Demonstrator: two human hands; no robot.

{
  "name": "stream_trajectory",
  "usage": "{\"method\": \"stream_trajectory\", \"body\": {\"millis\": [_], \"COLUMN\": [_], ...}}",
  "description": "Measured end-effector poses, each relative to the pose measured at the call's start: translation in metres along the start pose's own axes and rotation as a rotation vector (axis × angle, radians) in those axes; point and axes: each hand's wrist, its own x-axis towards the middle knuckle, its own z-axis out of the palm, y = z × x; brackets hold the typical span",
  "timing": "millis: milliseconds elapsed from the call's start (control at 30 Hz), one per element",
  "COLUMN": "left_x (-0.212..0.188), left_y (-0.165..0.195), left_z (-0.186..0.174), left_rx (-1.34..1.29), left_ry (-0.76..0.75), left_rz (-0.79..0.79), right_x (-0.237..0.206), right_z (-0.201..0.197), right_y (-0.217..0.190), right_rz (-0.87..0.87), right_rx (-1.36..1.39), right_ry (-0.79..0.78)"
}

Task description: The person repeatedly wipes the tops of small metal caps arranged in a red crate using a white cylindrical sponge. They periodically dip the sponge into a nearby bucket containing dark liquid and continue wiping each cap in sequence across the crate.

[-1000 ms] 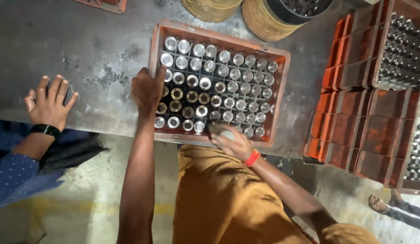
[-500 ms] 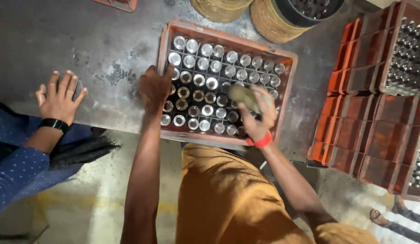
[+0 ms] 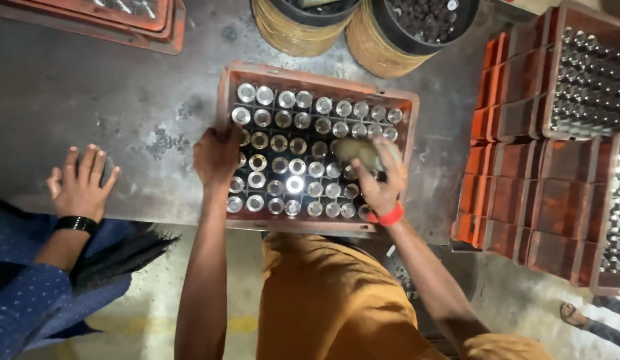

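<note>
left hand (image 3: 216,157) grips the crate (image 3: 316,73) rim; right hand (image 3: 380,180) holds a cloth (image 3: 358,151).

A red plastic crate (image 3: 316,73) sits on a grey, stained metal table, its long sides running left to right and its near edge close to the table's front edge. The crate is worn and dusty along its rim. A dark grid inside divides it into many small cells, and nearly every cell holds a short metal tube (image 3: 246,93) standing upright, so that only round, shiny open ends show in neat rows. One tube near the front row glares bright white with reflected light. A dull, olive-brown rag (image 3: 358,151) is bunched up over the tubes toward the crate's right side.
</note>
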Motion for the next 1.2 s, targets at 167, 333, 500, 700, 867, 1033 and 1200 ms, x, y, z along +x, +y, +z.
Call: {"method": "stream_trajectory", "body": {"millis": [167,333,500,700,867,1033,1200], "left_x": [-0.012,-0.009,-0.009,-0.009,-0.008,-0.008,-0.006], "left_y": [0.004,0.017,0.018,0.019,0.02,0.018,0.02], "left_z": [-0.011,-0.018,-0.018,-0.018,-0.018,-0.016,-0.016], "left_rx": [-0.088,-0.069,-0.078,-0.076,-0.063,-0.052,-0.027], "left_ry": [-0.027,-0.033,-0.048,-0.032,-0.031,-0.068,-0.032], "left_rz": [-0.019,-0.029,-0.012,-0.027,-0.041,-0.08,-0.058], "right_x": [0.019,0.022,0.026,0.055,0.053,0.04,0.06], "right_z": [0.026,0.008,0.006,0.036,0.025,0.007,0.032], "right_y": [-0.001,0.012,0.027,0.028,0.042,0.051,0.046], "right_rz": [-0.064,-0.044,0.032,-0.114,0.05,-0.057,0.148], "right_rx": [0.01,-0.006,-0.055,0.045,0.021,-0.036,-0.012], "right_ry": [-0.304,-0.078,-0.246,-0.372,-0.092,-0.165,0.053]}}
